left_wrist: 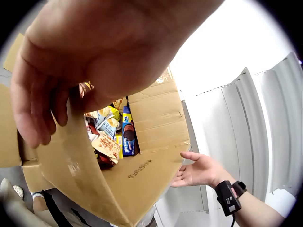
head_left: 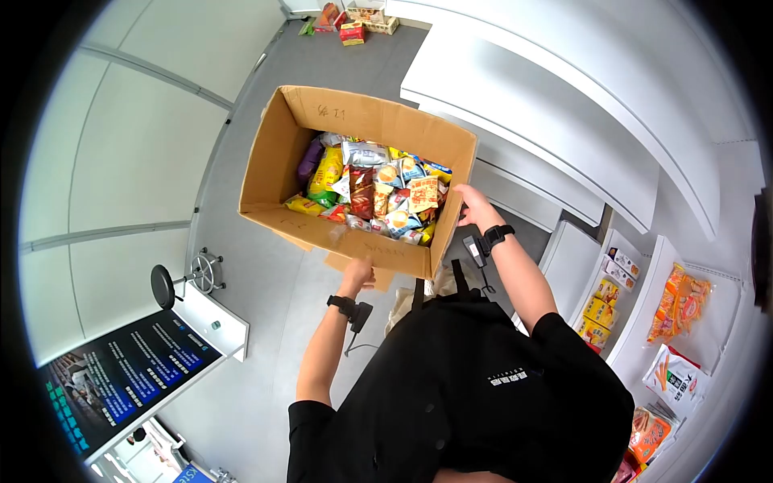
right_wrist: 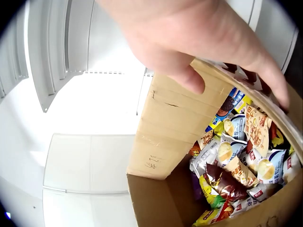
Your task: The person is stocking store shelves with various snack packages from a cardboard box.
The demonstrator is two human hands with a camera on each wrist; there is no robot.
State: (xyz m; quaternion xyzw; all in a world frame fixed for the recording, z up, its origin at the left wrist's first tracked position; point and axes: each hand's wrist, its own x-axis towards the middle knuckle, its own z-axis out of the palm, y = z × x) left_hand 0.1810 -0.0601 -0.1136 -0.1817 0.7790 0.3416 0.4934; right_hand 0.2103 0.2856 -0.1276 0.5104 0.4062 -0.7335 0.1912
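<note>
A cardboard box (head_left: 322, 95) stands open-topped in front of the body, loosely filled with snack packets (head_left: 362, 189). My left hand (head_left: 357, 276) grips its near rim; in the left wrist view the fingers (left_wrist: 35, 104) hang over the cardboard and the thumb side reaches the inner face. At the box's right edge is my right hand (head_left: 478, 208), its fingers fairly straight. In the right wrist view its thumb (right_wrist: 194, 80) overlaps the inner side wall. A blue biscuit pack (left_wrist: 128, 132) lies among the packets.
White shelves (head_left: 515, 105) run along the right, with snack bags (head_left: 680, 302) on a lower one. A black stool (head_left: 163, 286) and an information board (head_left: 121, 386) are at left. Several small boxes (head_left: 352, 32) sit on the far floor.
</note>
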